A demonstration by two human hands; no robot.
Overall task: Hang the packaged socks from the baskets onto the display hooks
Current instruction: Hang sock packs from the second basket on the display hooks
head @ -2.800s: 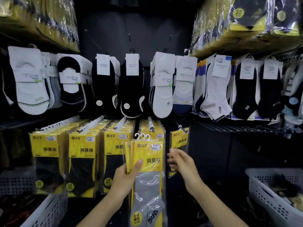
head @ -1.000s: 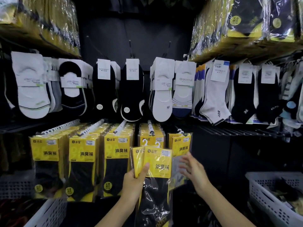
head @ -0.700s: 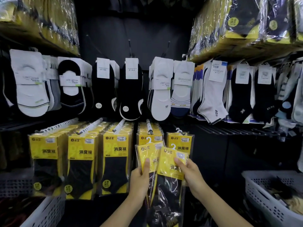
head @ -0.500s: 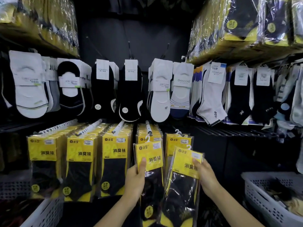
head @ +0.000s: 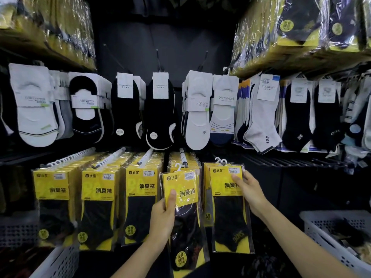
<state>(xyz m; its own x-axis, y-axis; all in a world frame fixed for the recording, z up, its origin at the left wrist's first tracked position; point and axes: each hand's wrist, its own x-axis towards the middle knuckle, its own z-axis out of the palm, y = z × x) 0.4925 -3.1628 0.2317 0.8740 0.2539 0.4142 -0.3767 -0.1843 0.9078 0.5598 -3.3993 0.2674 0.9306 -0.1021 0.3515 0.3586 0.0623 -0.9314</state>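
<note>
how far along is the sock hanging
Full rows of yellow packs hang on the left hooks. The right hand holds the rightmost pack up at its hook; the left hand grips the next pack. Dark items lie in the white basket.

Paper-banded white and black no-show socks [head: 197, 121] hang before a black back panel [head: 164, 33]. Plastic-wrapped bundles [head: 301, 23], possibly spare stock, sit overhead.

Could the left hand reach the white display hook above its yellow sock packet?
Probably yes: the left hand holds the yellow sock packet just below the free tip of the white display hook.
</note>
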